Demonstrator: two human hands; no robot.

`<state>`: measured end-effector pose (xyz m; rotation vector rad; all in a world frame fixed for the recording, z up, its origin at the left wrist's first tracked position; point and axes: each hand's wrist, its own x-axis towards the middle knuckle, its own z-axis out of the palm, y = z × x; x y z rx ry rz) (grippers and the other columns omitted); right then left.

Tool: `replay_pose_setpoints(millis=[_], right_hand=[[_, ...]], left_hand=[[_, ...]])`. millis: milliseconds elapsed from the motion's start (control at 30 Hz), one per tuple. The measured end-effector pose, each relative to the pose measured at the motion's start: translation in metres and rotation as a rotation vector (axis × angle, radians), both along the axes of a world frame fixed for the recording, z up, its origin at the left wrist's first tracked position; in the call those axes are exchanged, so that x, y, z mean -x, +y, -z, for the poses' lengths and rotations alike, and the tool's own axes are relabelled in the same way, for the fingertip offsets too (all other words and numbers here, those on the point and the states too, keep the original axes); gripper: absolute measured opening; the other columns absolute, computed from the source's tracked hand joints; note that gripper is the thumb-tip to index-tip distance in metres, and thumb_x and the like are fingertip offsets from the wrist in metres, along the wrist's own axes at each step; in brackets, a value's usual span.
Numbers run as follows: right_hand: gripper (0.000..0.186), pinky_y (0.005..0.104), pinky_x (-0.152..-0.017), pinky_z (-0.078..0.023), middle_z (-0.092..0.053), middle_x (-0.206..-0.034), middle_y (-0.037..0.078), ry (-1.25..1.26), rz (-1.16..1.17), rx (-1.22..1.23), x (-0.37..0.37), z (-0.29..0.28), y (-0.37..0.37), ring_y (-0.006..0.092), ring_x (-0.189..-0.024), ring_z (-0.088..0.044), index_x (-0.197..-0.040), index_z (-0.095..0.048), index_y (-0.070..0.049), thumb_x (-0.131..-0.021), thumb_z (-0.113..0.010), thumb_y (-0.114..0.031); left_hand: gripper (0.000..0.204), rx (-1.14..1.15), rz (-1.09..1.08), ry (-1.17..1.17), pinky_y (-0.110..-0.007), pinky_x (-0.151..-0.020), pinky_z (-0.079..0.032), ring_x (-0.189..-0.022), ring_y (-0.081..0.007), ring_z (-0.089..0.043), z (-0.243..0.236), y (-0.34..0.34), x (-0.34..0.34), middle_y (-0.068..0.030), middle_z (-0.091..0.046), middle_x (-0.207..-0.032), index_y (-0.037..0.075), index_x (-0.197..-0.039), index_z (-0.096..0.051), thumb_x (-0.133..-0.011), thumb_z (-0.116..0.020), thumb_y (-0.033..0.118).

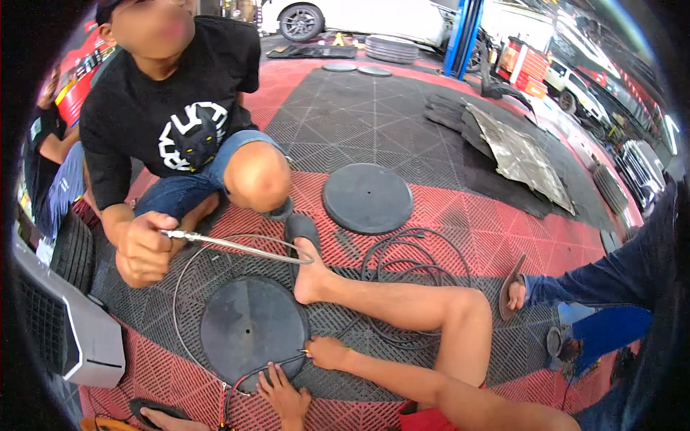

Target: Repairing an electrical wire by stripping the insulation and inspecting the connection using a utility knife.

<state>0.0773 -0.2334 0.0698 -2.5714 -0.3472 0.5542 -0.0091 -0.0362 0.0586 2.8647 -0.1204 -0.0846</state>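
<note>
Two hands work at the black round disc (pixel 248 330) on the floor grid: the right hand (pixel 327 352) pinches a thin, springy wire (pixel 251 375) at its edge, the left hand (pixel 284 395) presses flat, fingers spread.

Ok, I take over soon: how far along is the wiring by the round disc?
Nothing looks finished. The right hand pinches a wire end at the rim of the black disc, the left hand lies flat beside it, and a co-worker's hand grips a metal rod. The coiled cable lies loose.
</note>
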Motion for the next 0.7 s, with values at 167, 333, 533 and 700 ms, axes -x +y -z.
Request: replay_pose_setpoints(millis=[167,333,533,700], right_hand=[[0.025,0.0521,-0.087,-0.058,-0.072,-0.105,0.023,-0.054,0.007,-0.08,0.005,0.01,0.006,0.0414,-0.096,-0.072,-0.106,-0.071,0.0,-0.085,-0.067,-0.013],[0.025,0.0526,-0.082,-0.057,-0.072,-0.1,0.022,-0.189,-0.06,-0.111,-0.013,0.001,-0.02,0.0408,-0.091,-0.071,-0.103,-0.068,-0.001,-0.085,-0.071,-0.018],[0.023,0.0538,-0.079,-0.055,-0.071,-0.098,0.023,-0.073,0.072,0.005,-0.02,-0.003,0.006,0.0437,-0.09,-0.07,-0.1,-0.062,0.0,-0.095,-0.07,-0.022],[0.022,0.0539,-0.076,-0.055,-0.07,-0.094,0.023,-0.12,0.038,-0.014,-0.01,0.002,0.004,0.0441,-0.087,-0.07,-0.099,-0.063,0.0,-0.093,-0.071,-0.018]], left_hand=[[0.094,-0.045,-0.017,-0.047,-0.064,-0.121,-0.017,-0.148,-0.0463,-0.028,0.0,-0.001,0.008,-0.0175,-0.038,-0.159,-0.005,-0.147,-0.047,-0.063,-0.074,0.027],[0.088,0.005,-0.012,-0.136,-0.059,-0.118,-0.026,-0.142,-0.0375,-0.036,-0.027,-0.015,-0.018,-0.0105,-0.044,-0.152,0.003,-0.145,-0.051,-0.065,-0.077,0.026],[0.089,-0.13,-0.039,-0.109,-0.058,-0.119,-0.025,-0.142,-0.0365,-0.036,0.008,0.003,-0.01,-0.0119,-0.043,-0.151,-0.001,-0.149,-0.047,-0.068,-0.074,0.026],[0.093,-0.101,0.018,-0.101,-0.059,-0.121,-0.024,-0.146,-0.0404,-0.031,0.016,0.003,0.0,-0.0169,-0.038,-0.154,-0.005,-0.151,-0.042,-0.069,-0.073,0.026]])
